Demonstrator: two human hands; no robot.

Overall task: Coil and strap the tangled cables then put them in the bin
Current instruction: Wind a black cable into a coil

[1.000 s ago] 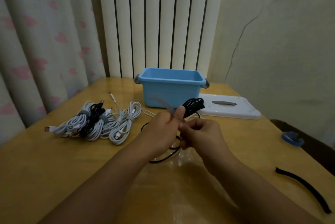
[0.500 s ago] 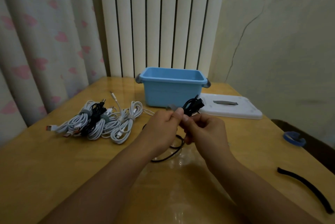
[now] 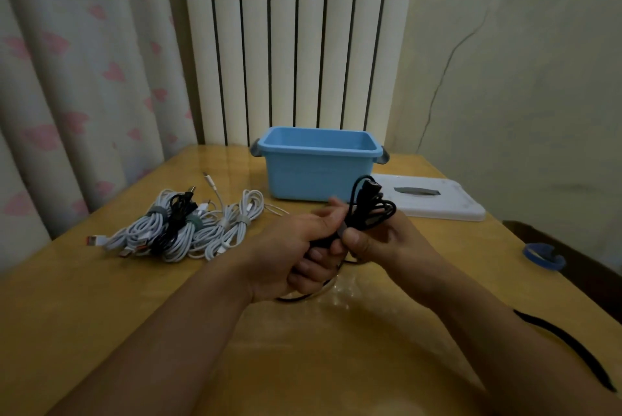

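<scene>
Strap (image 3: 340, 233) is now lying snug round the black cable coil (image 3: 368, 205) at frame centre, no longer sticking up loose, and your left hand (image 3: 292, 254) and right hand (image 3: 380, 240) are pinching it with curled fingers, leaving the blue bin (image 3: 318, 176) drop behind.

A wooden table (image 3: 101, 308) is carrying a cable pile (image 3: 188, 230) left of the hands. A blue bin (image 3: 318, 176) is sitting beyond them with a white lid (image 3: 447, 203) alongside, while a tape roll (image 3: 542, 255) and black strap (image 3: 572, 355) are lying to their right.
</scene>
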